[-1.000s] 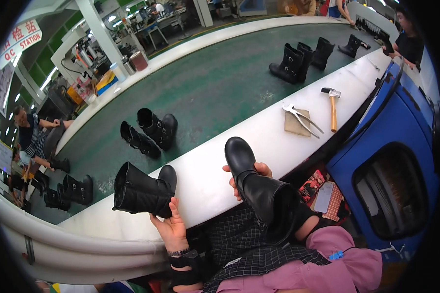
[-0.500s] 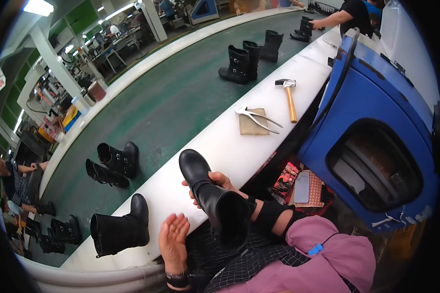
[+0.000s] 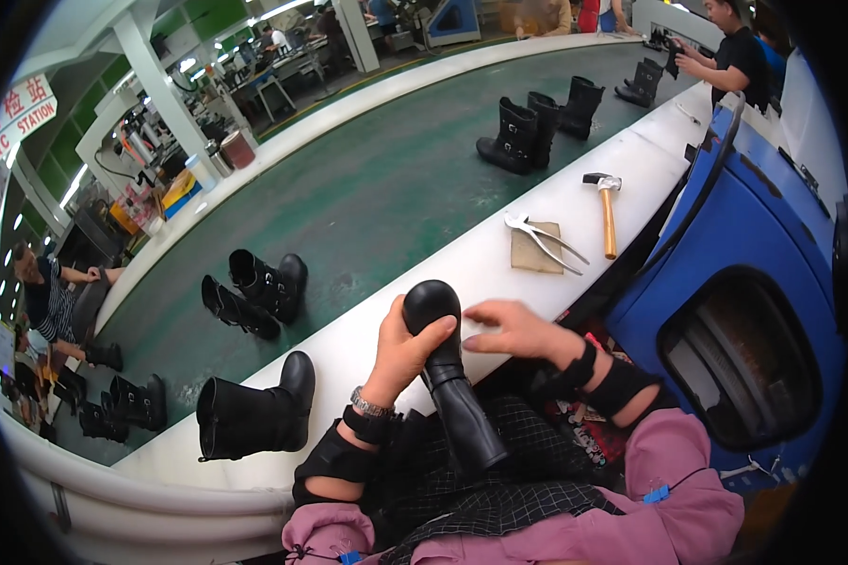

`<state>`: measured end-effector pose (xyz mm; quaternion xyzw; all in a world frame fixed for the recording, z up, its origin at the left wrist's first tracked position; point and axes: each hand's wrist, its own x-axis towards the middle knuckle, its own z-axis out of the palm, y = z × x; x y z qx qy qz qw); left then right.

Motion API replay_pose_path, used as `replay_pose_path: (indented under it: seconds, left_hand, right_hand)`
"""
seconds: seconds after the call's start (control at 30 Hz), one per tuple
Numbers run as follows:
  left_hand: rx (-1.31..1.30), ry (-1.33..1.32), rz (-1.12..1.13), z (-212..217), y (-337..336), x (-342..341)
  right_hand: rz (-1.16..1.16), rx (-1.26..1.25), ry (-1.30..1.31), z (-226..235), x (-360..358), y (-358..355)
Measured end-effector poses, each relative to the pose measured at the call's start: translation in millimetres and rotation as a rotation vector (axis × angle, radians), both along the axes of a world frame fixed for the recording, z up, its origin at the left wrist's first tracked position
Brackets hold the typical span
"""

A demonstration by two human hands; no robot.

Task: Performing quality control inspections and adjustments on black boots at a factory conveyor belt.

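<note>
1 black boot (image 3: 462,414) is held over the near edge of the white counter (image 3: 652,153), the left hand (image 3: 403,350) clasped around its toe end. The right hand (image 3: 513,328), slightly blurred, has its fingers loosely extended just beside the boot. Leftward, 1 other boot (image 3: 259,416) lies on the counter; rightward, pliers (image 3: 522,223) rest on a tan pad (image 3: 526,256) near a hammer (image 3: 610,224).

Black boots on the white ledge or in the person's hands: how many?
2: one black boot on the white ledge, picture left; another black boot in the left hand.
</note>
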<state>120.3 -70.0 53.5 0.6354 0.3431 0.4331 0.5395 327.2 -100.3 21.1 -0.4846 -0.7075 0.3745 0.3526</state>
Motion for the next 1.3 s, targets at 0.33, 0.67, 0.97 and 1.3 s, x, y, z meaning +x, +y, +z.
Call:
replay_pose_path:
  seconds: [0.33, 0.67, 0.97, 1.3]
  left_hand:
    - [0.426, 0.886, -0.025, -2, 32, 19]
    - [0.381, 1.123, -0.184, -9, 42, 42]
    - [0.484, 1.100, -0.184, -19, 41, 39]
    - [0.514, 1.105, -0.142, -21, 38, 39]
  right_hand:
    - [-0.604, 0.087, -0.631, -19, 125, 57]
    - [-0.489, 0.263, -0.627, -25, 157, 92]
    - [-0.316, -0.361, 0.856, 13, 126, 27]
    - [-0.251, -0.343, 1.017, 38, 83, -41]
